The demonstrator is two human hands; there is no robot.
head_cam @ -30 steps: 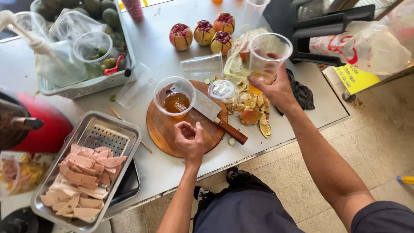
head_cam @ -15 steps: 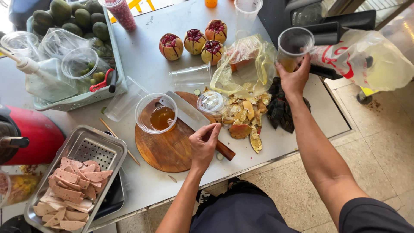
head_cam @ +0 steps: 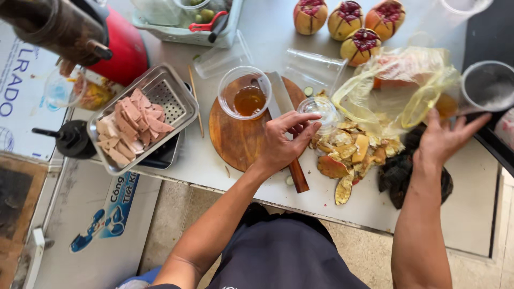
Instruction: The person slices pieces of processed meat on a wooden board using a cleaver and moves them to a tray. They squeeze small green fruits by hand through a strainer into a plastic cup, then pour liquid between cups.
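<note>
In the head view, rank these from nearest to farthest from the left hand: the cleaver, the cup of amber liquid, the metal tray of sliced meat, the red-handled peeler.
From the left hand:
1. Cleaver, lying under the hand on the board.
2. Cup of amber liquid, just up and left.
3. Metal tray of sliced meat, far left.
4. Red-handled peeler, in the top basket.

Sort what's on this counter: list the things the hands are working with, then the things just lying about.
In hand:
left hand over the cleaver on the round wooden board
small clear cup by its fingertips
cup of amber liquid
right hand reaching at the clear cup

Lying about:
peel scraps
opened pomegranates
tray of sliced sausage
yellow plastic bag
</note>
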